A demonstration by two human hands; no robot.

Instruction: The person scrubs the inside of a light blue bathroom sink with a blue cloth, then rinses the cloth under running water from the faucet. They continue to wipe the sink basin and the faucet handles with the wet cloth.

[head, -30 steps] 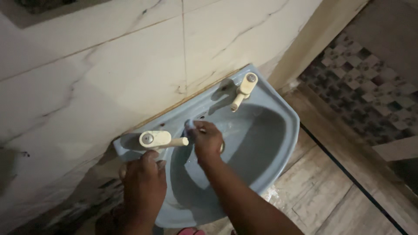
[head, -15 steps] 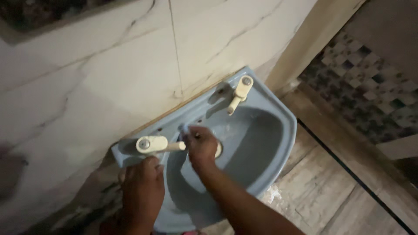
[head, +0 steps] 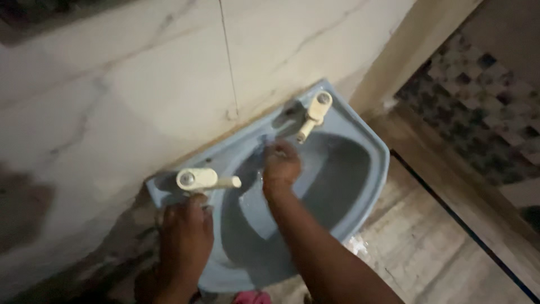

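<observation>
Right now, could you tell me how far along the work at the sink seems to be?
It looks mid-way. The right hand is down inside the blue sink, at the back wall of the bowl between the two cream taps; what it holds is too blurred to tell. The left hand rests on the rim by the nearer tap. No water is seen running. The front of the bowl looks untouched.

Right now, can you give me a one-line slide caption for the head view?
Right hand presses inside a blue wall-mounted washbasin between two cream taps, left hand resting on its rim.
</observation>
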